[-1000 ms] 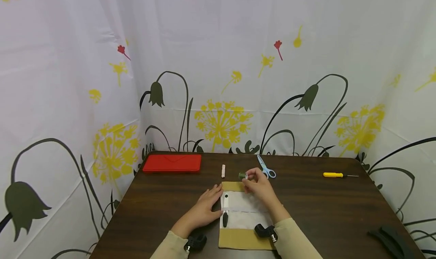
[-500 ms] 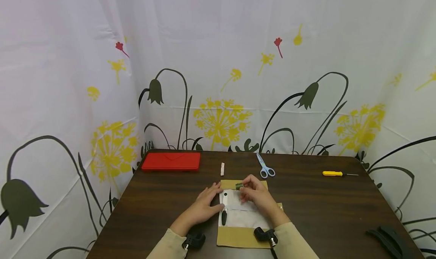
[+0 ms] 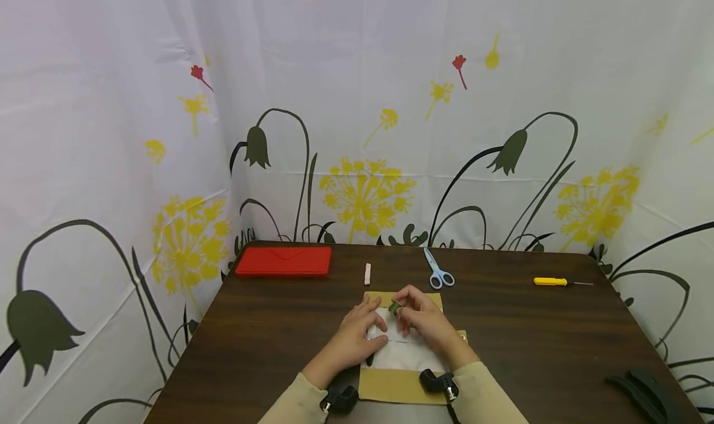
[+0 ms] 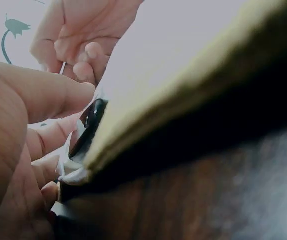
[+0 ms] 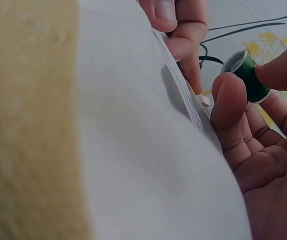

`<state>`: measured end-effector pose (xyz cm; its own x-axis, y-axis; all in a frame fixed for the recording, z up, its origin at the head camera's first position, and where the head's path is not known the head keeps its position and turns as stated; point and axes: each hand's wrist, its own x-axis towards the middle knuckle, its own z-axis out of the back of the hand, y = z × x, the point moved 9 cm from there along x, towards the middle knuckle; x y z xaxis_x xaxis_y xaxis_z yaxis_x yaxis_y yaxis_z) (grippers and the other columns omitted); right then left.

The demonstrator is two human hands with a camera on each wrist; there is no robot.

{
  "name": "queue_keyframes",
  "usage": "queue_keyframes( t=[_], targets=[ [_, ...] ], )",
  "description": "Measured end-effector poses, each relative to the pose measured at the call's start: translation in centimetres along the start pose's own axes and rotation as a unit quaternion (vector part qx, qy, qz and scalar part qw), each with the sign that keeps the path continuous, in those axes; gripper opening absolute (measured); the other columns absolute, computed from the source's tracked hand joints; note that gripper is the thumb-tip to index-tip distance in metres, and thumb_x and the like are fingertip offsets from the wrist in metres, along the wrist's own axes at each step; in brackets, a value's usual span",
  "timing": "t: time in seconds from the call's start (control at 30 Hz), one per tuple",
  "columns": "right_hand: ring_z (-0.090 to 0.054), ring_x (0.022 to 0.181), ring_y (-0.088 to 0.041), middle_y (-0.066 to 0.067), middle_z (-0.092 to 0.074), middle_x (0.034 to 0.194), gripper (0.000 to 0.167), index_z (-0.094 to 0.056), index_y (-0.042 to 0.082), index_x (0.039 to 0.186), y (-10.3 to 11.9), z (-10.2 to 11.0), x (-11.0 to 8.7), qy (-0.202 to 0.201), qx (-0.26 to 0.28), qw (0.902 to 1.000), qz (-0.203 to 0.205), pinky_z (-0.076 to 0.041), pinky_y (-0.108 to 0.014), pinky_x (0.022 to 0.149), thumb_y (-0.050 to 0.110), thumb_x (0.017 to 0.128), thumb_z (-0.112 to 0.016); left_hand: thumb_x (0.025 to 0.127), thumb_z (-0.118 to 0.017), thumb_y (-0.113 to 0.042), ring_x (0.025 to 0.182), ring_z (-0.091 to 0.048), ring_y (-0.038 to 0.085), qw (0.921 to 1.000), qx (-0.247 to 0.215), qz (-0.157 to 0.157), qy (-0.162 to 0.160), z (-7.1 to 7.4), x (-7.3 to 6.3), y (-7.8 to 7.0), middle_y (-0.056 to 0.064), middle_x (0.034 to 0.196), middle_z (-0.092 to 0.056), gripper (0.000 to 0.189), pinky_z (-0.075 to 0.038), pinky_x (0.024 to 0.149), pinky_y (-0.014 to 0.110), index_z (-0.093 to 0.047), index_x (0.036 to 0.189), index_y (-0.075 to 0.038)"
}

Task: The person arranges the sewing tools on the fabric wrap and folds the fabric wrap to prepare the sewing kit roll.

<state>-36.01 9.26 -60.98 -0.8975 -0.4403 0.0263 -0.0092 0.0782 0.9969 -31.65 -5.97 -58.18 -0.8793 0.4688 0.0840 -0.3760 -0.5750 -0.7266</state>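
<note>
A fabric case (image 3: pixel 401 386), tan at both ends with white pockets between, lies spread on the table. My right hand (image 3: pixel 428 322) pinches a spool of green thread (image 3: pixel 395 307) between thumb and forefinger, above the case's far part. The right wrist view shows the spool (image 5: pixel 251 80) tilted near a pocket's gathered edge (image 5: pixel 183 90). My left hand (image 3: pixel 355 337) rests on the case's left side, fingers spread, fingertips at that pocket edge. Under its thumb shows the black end (image 3: pixel 370 358) of a slim tool, mostly covered; the left wrist view shows this black piece (image 4: pixel 89 127) close up.
Behind the case lie a small pale strip (image 3: pixel 367 274) and light-blue scissors (image 3: pixel 439 270). A red case (image 3: pixel 283 262) sits at the back left. A yellow-handled screwdriver (image 3: pixel 551 281) lies right, and a dark curved object (image 3: pixel 644 393) at front right.
My right hand has brought the spool from beyond the case's far edge back over the pockets and tilted it. My left hand has slid right, covering most of the slim tool.
</note>
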Motion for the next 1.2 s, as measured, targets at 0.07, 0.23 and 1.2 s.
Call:
queue_keyframes(
  t=[0.07, 0.23, 1.2],
  targets=[
    [-0.062, 0.066, -0.014, -0.006, -0.061, 0.1, 0.031, -0.058, -0.002, 0.135, 0.1, -0.1, 0.0, 0.002, -0.013, 0.9999, 0.009, -0.056, -0.026, 0.058, 0.0, 0.105, -0.061, 0.099, -0.076, -0.026, 0.168, -0.022, 0.048, 1.0, 0.008, 0.001, -0.004, -0.1, -0.1, 0.1, 0.018, 0.173, -0.042, 0.009, -0.017, 0.129, 0.078, -0.069, 0.096, -0.022],
    [-0.065, 0.068, -0.012, -0.006, -0.062, 0.098, 0.027, -0.061, -0.003, 0.132, -0.3, -0.5, -0.2, 0.015, -0.041, 0.9989, 0.013, -0.059, -0.026, 0.06, 0.006, 0.107, -0.066, 0.099, -0.076, -0.026, 0.168, -0.022, 0.047, 0.9998, 0.019, 0.005, 0.001, -0.5, -0.6, 0.3, 0.016, 0.175, -0.041, 0.011, -0.018, 0.13, 0.076, -0.069, 0.09, -0.024],
    [-0.068, 0.09, -0.012, -0.006, -0.074, 0.103, 0.017, -0.073, 0.011, 0.11, 0.5, -1.0, -0.8, 0.068, -0.206, 0.9761, 0.007, -0.056, -0.023, 0.078, 0.009, 0.096, -0.082, 0.102, -0.075, -0.019, 0.168, -0.023, 0.046, 0.9999, 0.002, 0.013, 0.0, 0.2, -0.2, 0.0, 0.017, 0.172, -0.045, 0.017, -0.018, 0.128, 0.08, -0.068, 0.086, -0.022]
  ],
)
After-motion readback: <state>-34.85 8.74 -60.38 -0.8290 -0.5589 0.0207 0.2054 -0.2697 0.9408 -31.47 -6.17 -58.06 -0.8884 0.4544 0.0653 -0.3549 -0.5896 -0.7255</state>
